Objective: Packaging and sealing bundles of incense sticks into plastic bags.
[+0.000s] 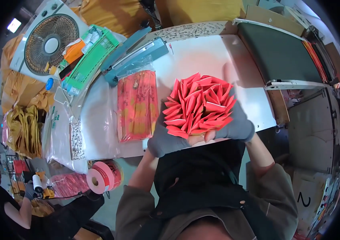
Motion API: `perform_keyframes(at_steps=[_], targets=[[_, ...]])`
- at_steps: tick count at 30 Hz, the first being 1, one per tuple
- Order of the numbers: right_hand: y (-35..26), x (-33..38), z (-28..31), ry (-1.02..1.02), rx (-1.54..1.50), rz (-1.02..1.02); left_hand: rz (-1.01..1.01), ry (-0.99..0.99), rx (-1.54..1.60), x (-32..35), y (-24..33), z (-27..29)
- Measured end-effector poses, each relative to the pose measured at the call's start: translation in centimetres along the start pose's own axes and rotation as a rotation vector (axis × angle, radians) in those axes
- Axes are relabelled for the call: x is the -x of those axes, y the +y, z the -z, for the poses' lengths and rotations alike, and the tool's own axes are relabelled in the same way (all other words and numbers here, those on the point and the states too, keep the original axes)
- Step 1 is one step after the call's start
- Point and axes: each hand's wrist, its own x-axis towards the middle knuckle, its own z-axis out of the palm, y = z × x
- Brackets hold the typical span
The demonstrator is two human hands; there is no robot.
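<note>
A fanned bundle of red envelopes (199, 105) is gripped between the gloved left hand (166, 141) and right hand (236, 125); even pressure should be kept so none slips onto the tabletop (218, 60).

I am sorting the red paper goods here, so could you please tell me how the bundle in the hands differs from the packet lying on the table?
The fanned bundle of red folded papers is loose and unwrapped, while the flat packet of red and gold sheets sits in clear plastic. The bundle is held up by the gloved left hand and right hand; the packet lies untouched on the white table. The bundle is plain red; the packet carries gold print. Both are red paper.
</note>
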Motion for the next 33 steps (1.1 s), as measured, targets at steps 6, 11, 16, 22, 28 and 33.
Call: perform_keyframes(at_steps=[6, 11, 16, 22, 28, 33], targets=[[-1.7, -2.2, -2.2, 0.038, -0.002, 0.303, 0.018, 0.388, 0.368, -0.3, 0.4, -1.2], [-1.3, 1.6, -4.6, 0.115, -0.080, 0.177, 0.292, 0.230, 0.625, 3.5, 2.1, -0.7], [3.7, -1.9, -2.9, -0.514, -0.288, -0.328, 0.443, 0.135, 1.282, 6.1, -3.0, -7.7], [10.0, -4.4, -6.7, -0.672, -0.102, -0.419, 0.566, 0.409, 0.805, 12.5, -5.4, -5.4], [10.1, -5.1, -7.4, -0.643, -0.083, -0.507, 0.809, 0.657, -0.321, 29.1, -16.1, 12.2], [10.7, -5.4, -8.5, -0.651, -0.079, -0.518, 0.942, 0.516, -0.567, 33.0, -20.5, 14.5]])
